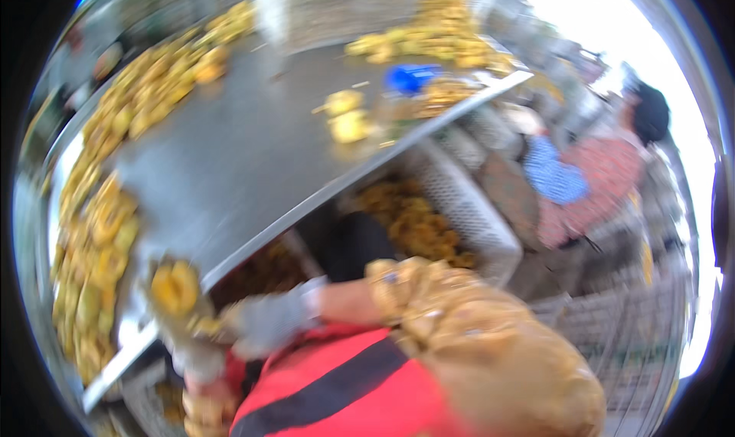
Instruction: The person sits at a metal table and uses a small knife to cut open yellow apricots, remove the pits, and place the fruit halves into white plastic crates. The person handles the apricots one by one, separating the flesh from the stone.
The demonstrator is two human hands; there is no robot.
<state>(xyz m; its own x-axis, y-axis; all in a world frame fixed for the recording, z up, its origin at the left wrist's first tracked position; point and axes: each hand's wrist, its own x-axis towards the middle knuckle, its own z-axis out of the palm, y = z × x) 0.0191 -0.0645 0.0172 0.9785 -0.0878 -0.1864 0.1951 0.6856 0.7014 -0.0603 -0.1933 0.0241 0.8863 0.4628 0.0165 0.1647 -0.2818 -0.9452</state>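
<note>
In my left hand (191, 351), gloved in pale grey, is a yellow peach half (174, 288) with its hollow facing up. It is held just over the near edge of the metal table (230, 154). My right hand (268, 326), also in a pale glove, is closed close beside the left one. Blur hides what its fingers grip, though a small yellowish bit shows at their tips. Both forearms have tan sleeves, and a red apron with a dark band covers my front.
Yellow fruit (103, 230) lies heaped along the table's left side. More fruit pieces (348, 115) and a blue object (412, 77) sit toward the right. Below the table edge stands a white perforated crate (467, 200) holding fruit. A person in a patterned top (593, 184) works at right.
</note>
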